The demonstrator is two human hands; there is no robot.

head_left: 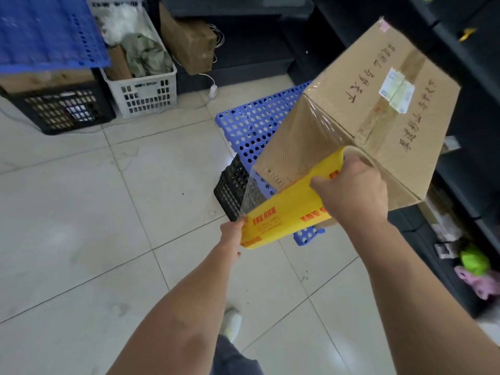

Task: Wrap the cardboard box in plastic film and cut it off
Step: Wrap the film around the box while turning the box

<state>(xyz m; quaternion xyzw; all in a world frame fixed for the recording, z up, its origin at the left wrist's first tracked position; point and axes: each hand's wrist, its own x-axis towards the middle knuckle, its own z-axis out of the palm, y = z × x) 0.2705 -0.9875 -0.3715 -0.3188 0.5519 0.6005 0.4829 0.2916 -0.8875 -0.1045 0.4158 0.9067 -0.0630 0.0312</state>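
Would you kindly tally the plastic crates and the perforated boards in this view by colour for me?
Black crates: 2
White crates: 1
Blue perforated boards: 2
Total: 5
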